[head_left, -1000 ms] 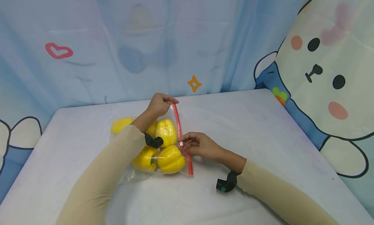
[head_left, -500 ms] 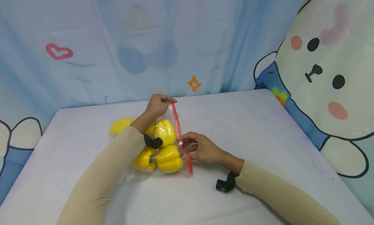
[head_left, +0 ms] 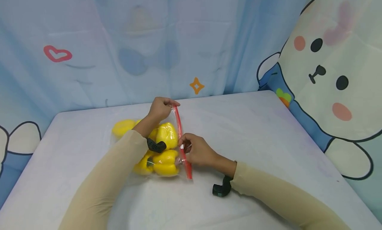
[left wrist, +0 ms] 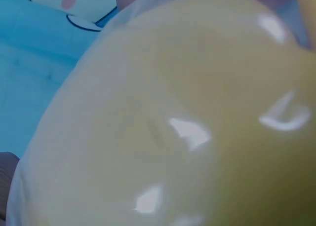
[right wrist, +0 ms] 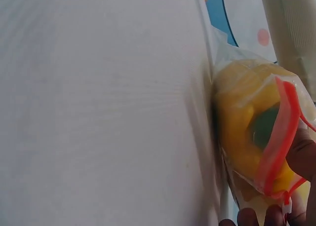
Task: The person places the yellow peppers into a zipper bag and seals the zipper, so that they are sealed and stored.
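Observation:
A clear zip bag (head_left: 178, 118) with a red closure strip lies on the white table, its opening toward the right. Several yellow bell peppers (head_left: 167, 135) fill it; one shows a green stem (right wrist: 264, 125) in the right wrist view. At the far end of the strip, my left hand (head_left: 161, 109) pinches the bag's corner. My right hand (head_left: 198, 150) holds the strip near its middle, fingers at a small white slider (head_left: 182, 146). In the right wrist view, the strip's two red edges stand apart beside the thumb. One pepper (left wrist: 197, 88) takes up most of the left wrist view.
The white tabletop (head_left: 253, 133) stretches away on both sides of the bag. Behind it hangs a blue curtain (head_left: 167, 40) with cartoon prints. Each wrist wears a small black camera mount (head_left: 222, 188).
My right hand has shifted slightly left with the slider. The strip's near end has moved left too, and the near peppers have turned and shifted left. My left hand keeps its grip.

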`<state>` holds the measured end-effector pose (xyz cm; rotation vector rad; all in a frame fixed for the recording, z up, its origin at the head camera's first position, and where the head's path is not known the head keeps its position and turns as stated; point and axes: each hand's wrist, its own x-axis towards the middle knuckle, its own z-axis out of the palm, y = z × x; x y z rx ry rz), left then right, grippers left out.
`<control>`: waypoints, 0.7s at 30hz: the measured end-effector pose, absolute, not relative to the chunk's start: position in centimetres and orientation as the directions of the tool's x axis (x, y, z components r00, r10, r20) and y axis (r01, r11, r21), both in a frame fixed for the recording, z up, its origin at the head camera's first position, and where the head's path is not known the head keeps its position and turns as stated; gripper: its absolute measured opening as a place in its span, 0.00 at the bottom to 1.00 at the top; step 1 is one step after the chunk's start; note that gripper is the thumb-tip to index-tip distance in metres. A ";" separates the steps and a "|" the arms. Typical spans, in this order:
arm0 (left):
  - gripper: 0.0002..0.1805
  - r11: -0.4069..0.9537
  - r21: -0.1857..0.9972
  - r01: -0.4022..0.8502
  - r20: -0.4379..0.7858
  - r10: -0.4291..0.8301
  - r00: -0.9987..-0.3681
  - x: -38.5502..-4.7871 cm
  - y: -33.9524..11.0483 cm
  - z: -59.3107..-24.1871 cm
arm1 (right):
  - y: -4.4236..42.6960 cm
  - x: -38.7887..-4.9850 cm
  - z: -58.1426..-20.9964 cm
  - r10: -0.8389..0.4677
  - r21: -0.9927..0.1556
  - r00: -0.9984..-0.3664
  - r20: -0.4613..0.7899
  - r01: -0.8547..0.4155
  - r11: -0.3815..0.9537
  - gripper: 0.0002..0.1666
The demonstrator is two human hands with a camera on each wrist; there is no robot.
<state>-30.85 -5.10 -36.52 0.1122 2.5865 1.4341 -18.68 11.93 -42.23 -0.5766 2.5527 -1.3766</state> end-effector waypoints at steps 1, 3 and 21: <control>0.19 0.528 0.849 -0.022 -0.120 0.152 -0.981 -30.9 -5.2 -36.5 | 11.9 -18.7 -42.2 -0.421 -0.828 -0.907 0.024 -0.254 0.500 0.33; 0.19 0.523 0.852 -0.021 -0.117 0.153 -0.981 -30.9 -5.3 -36.4 | 11.9 -18.8 -42.1 -0.432 -0.828 -0.901 0.022 -0.259 0.497 0.32; 0.19 0.526 0.850 -0.036 -0.134 0.149 -0.980 -31.2 -6.1 -36.2 | 13.0 -20.0 -42.5 -0.401 -0.933 -0.916 0.031 -0.170 0.317 0.06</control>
